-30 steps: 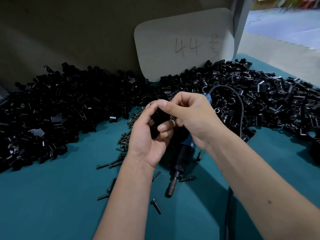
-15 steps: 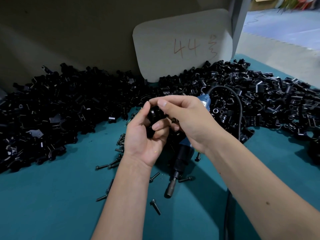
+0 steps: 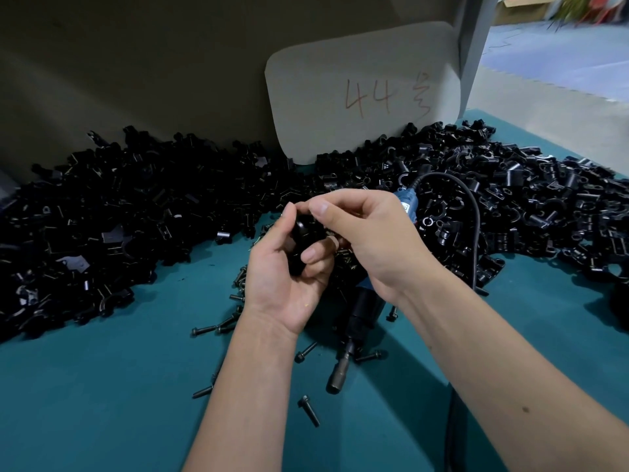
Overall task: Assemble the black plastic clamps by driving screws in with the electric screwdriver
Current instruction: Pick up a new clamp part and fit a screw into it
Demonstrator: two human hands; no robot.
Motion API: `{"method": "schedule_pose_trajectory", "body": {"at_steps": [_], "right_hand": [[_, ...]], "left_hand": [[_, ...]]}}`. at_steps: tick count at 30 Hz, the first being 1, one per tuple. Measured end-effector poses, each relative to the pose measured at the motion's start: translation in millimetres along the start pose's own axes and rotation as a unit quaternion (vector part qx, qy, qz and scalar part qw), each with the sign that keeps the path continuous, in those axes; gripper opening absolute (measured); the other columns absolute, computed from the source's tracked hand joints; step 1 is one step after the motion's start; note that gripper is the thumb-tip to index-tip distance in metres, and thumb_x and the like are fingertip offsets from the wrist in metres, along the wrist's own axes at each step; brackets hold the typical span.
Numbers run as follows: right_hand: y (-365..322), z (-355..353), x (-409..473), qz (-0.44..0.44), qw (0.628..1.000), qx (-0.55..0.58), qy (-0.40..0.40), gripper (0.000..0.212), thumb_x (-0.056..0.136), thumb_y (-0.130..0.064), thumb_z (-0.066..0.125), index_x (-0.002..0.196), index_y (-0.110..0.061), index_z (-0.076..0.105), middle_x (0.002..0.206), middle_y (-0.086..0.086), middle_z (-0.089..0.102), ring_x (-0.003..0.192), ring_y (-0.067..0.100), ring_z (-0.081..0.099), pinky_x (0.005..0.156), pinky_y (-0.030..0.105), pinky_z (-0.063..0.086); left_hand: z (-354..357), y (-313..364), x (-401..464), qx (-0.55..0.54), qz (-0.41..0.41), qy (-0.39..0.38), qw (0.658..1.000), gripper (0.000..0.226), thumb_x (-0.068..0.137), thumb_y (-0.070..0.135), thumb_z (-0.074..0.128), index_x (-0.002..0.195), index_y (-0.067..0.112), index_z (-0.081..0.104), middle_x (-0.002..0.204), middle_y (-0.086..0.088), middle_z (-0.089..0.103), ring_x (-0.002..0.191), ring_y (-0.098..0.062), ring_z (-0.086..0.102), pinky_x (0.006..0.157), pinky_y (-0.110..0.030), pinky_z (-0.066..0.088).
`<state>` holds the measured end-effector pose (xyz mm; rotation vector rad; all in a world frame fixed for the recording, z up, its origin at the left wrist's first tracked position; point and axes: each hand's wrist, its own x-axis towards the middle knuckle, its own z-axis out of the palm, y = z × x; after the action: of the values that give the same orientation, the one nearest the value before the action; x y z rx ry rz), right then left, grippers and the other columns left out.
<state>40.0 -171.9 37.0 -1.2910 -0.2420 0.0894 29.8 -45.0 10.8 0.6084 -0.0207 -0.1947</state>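
Black clamp point(image 3: 304, 245) gripped in left hand point(image 3: 289, 267) fingers; right hand point(image 3: 367, 233) fingers now pinching at its top, prob. seating screw; screwdriver point(image 3: 357, 318) idle below.

The black clamp point(image 3: 306, 240) is largely covered by the left hand point(image 3: 289, 270) and right hand point(image 3: 371, 240); its form cannot be made out. The electric screwdriver point(image 3: 360, 311) is hidden mid-body behind the right wrist. The clamp pile point(image 3: 102, 226) is cut off at both side edges.

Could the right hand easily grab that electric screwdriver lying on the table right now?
Probably, but not at once: the right hand is pinching at the clamp. The screwdriver lies just beneath it, unobstructed.
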Motion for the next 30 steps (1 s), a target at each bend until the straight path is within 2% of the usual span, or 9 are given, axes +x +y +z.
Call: {"method": "schedule_pose_trajectory", "body": {"at_steps": [4, 9, 12, 14, 18, 22, 24, 27, 30], "right_hand": [[3.8, -1.5, -0.3, -0.005, 0.999, -0.020, 0.042, 0.014, 0.089, -0.015, 0.082, 0.085, -0.006, 0.072, 0.087, 0.017, 0.073, 0.049, 0.027, 0.066, 0.049, 0.034, 0.058], [2.4, 3.3, -2.6, -0.021, 1.000, -0.010, -0.006, 0.015, 0.102, -0.007, 0.064, 0.105, 0.000, 0.077, 0.101, 0.019, 0.074, 0.054, 0.021, 0.068, 0.050, 0.034, 0.060], [-0.2, 3.6, -3.4, -0.018, 1.000, 0.012, 0.013, 0.007, 0.091, -0.004, 0.077, 0.088, 0.000, 0.072, 0.091, 0.023, 0.074, 0.047, 0.024, 0.066, 0.044, 0.034, 0.057], [0.6, 2.3, -3.3, -0.018, 0.999, -0.001, 0.038, 0.015, 0.087, -0.008, 0.082, 0.085, -0.005, 0.068, 0.080, 0.013, 0.073, 0.046, 0.025, 0.065, 0.045, 0.033, 0.056], [0.3, 3.6, -3.4, -0.005, 1.000, 0.011, 0.002, 0.010, 0.099, -0.009, 0.069, 0.104, -0.005, 0.076, 0.089, 0.016, 0.072, 0.052, 0.022, 0.066, 0.051, 0.036, 0.061], [1.5, 6.5, -3.9, -0.006, 0.999, 0.016, 0.034, 0.014, 0.088, -0.004, 0.080, 0.085, -0.003, 0.067, 0.067, 0.005, 0.070, 0.044, 0.023, 0.062, 0.043, 0.033, 0.055], [0.5, 6.0, -4.0, -0.006, 0.999, 0.010, 0.037, 0.015, 0.088, -0.007, 0.081, 0.088, -0.002, 0.067, 0.068, 0.000, 0.070, 0.045, 0.021, 0.062, 0.043, 0.031, 0.055], [-1.9, 5.1, -4.2, -0.003, 1.000, 0.007, 0.000, 0.010, 0.097, -0.008, 0.071, 0.103, -0.002, 0.076, 0.083, 0.009, 0.072, 0.050, 0.019, 0.064, 0.048, 0.031, 0.059], [-1.5, 6.0, -5.3, 0.003, 1.000, 0.020, 0.012, 0.003, 0.093, -0.003, 0.073, 0.094, -0.001, 0.076, 0.090, 0.027, 0.070, 0.047, 0.020, 0.064, 0.045, 0.031, 0.057]], "left_hand": [[3.5, -4.5, 0.6, 0.025, 0.001, -0.001, 1.000, 0.026, 0.094, 0.031, 0.064, 0.080, 0.017, 0.080, 0.091, 0.000, 0.070, 0.049, -0.003, 0.041, 0.043, -0.014, 0.030], [-0.8, -1.8, 2.0, -0.022, 0.004, 0.020, 1.000, 0.023, 0.089, 0.031, 0.068, 0.104, 0.012, 0.068, 0.128, -0.016, 0.056, 0.049, -0.004, 0.041, 0.040, -0.014, 0.033], [-0.5, -1.3, 0.6, 0.001, 0.006, 0.007, 1.000, 0.017, 0.091, 0.032, 0.068, 0.095, 0.015, 0.070, 0.102, -0.006, 0.069, 0.048, -0.004, 0.041, 0.041, -0.014, 0.032], [2.5, -2.6, 1.0, 0.018, 0.007, -0.001, 1.000, 0.020, 0.092, 0.032, 0.066, 0.086, 0.016, 0.076, 0.083, 0.002, 0.067, 0.047, -0.003, 0.041, 0.041, -0.014, 0.032], [1.7, -2.9, 2.3, 0.013, 0.003, -0.004, 1.000, 0.025, 0.095, 0.033, 0.064, 0.089, 0.015, 0.080, 0.102, -0.009, 0.070, 0.049, -0.003, 0.041, 0.042, -0.013, 0.032], [1.5, -3.7, 1.4, 0.032, 0.010, -0.007, 0.999, 0.025, 0.093, 0.034, 0.064, 0.085, 0.016, 0.080, 0.093, -0.006, 0.073, 0.047, -0.003, 0.042, 0.042, -0.013, 0.031], [2.9, -4.6, 1.3, 0.036, 0.013, -0.011, 0.999, 0.027, 0.093, 0.035, 0.064, 0.085, 0.017, 0.082, 0.091, -0.003, 0.073, 0.046, -0.002, 0.042, 0.042, -0.013, 0.033], [0.7, -3.4, 1.4, 0.027, 0.012, -0.012, 0.999, 0.026, 0.093, 0.036, 0.064, 0.088, 0.017, 0.082, 0.100, -0.007, 0.070, 0.048, -0.003, 0.042, 0.043, -0.013, 0.034], [-0.6, -2.2, 0.5, 0.035, 0.008, -0.019, 0.999, 0.027, 0.093, 0.035, 0.065, 0.088, 0.015, 0.081, 0.098, -0.009, 0.073, 0.049, -0.003, 0.043, 0.043, -0.013, 0.033]]}}
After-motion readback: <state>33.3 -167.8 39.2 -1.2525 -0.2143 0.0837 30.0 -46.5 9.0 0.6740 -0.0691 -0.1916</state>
